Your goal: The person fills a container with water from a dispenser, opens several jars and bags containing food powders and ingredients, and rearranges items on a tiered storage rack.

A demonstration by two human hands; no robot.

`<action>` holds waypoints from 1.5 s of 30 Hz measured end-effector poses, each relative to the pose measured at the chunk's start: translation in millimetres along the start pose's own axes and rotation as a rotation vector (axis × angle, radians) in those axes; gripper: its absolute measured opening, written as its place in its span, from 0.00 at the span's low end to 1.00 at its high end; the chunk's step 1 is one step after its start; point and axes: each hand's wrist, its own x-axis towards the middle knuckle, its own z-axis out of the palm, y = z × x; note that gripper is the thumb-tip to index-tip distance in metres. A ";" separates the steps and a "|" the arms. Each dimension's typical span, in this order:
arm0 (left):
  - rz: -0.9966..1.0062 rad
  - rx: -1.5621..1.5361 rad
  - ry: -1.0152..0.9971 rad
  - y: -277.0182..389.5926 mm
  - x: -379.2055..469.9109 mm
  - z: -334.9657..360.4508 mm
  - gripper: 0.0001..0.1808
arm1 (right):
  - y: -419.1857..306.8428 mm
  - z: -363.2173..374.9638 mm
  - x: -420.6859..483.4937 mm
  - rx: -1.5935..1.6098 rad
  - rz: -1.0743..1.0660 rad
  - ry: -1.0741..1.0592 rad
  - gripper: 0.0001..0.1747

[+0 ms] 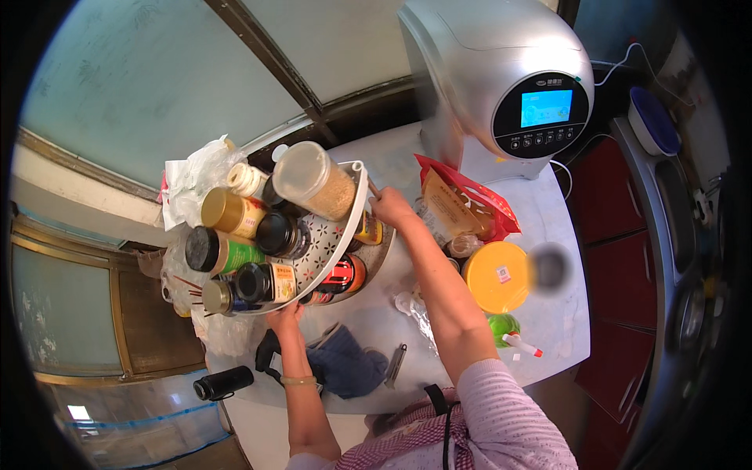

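A two-tier corner rack [320, 238] with a white rim and flower-patterned tray stands on the table. My left hand [286, 319] grips its near rim. My right hand [391, 207] is closed around the post at its right corner. On the upper tier are a clear plastic canister of grains [320, 185], a gold-lidded jar [230, 212], a green-labelled jar [226, 251], a black-lidded glass jar [282, 235] and a black-lidded jar with a picture label [267, 283]. A red-labelled jar [346, 273] and a yellow-labelled container [370, 229] show on the lower tier.
A silver countertop water dispenser [499, 64] stands at the back. Right of my forearm are a red bag [505, 214], a yellow-lidded tub [496, 277] and a green spray bottle [504, 329]. Nearer lie a blue cloth [349, 364], a utility knife [396, 365] and a black flask [226, 383].
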 end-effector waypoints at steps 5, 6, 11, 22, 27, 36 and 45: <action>0.045 -0.040 -0.012 14.9 23.1 20.1 0.17 | 10.3 -8.5 3.0 0.003 0.021 0.096 0.20; 0.032 -0.026 -0.010 19.5 29.2 24.8 0.17 | 12.2 -10.7 3.6 0.008 0.054 0.107 0.20; 0.073 -0.017 -0.128 34.6 56.9 39.0 0.20 | 17.0 -20.2 8.5 0.057 0.077 0.178 0.21; 0.112 0.082 -0.256 66.6 121.5 97.1 0.19 | 25.3 -36.7 24.9 0.114 0.100 0.471 0.20; 0.136 0.075 -0.346 85.8 131.3 116.5 0.22 | 30.5 -43.4 30.5 0.102 0.100 0.459 0.20; 0.145 0.103 -0.329 94.0 144.1 131.6 0.26 | 79.0 -32.3 90.6 0.163 0.029 0.518 0.21; 0.270 0.145 -0.316 88.4 155.3 143.1 0.46 | 62.8 -48.6 88.7 0.442 0.198 0.467 0.19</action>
